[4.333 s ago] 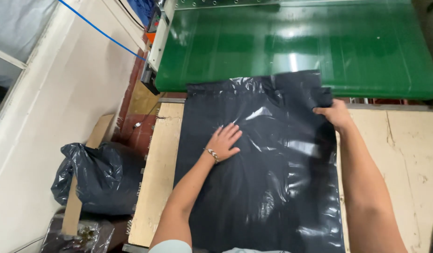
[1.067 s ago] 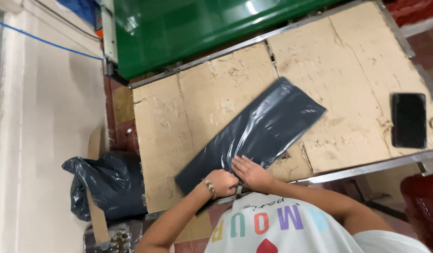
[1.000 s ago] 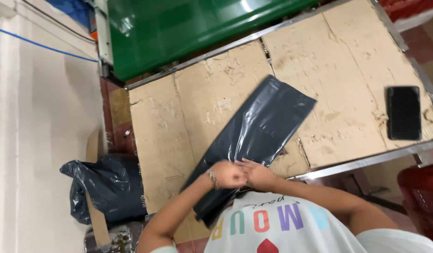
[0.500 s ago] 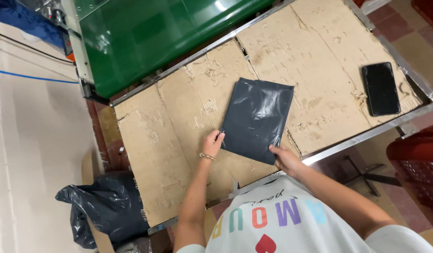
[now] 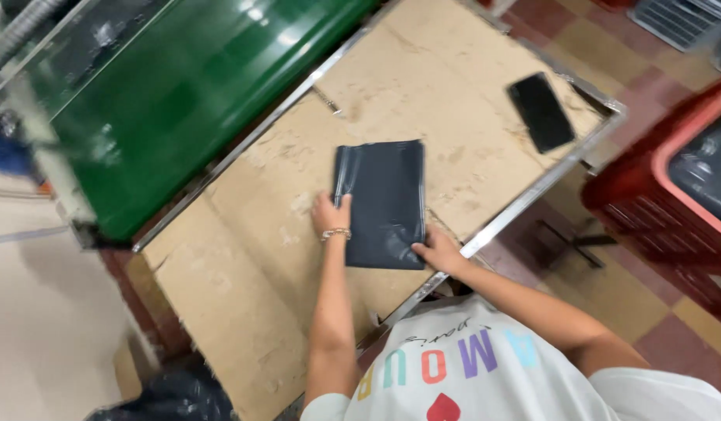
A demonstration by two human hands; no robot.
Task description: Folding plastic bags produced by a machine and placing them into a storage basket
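Folded dark plastic bag (image 5: 382, 204) lying flat on cardboard-topped table (image 5: 243, 312), both hands on it.

Bag is a neat rectangle, long axis running away from the person toward the green conveyor (image 5: 181, 93), near short edge close to the table's metal front rim. Left hand (image 5: 331, 215) rests on the bag's left long edge, fingers laid flat, not gripping; beaded bracelet at the wrist. Right hand (image 5: 438, 251) sits at the near right corner, fingertips pressing the bag down; whether the thumb pinches the edge can't be told. Table surface is worn, scuffed cardboard sheets in a metal frame. Black phone (image 5: 540, 111) lies screen-up, well apart from the bag, near the far right corner. Red crate (image 5: 664, 195) stands right of the table on a chequered tile floor; black bin bag (image 5: 173, 394) on the floor at lower left.
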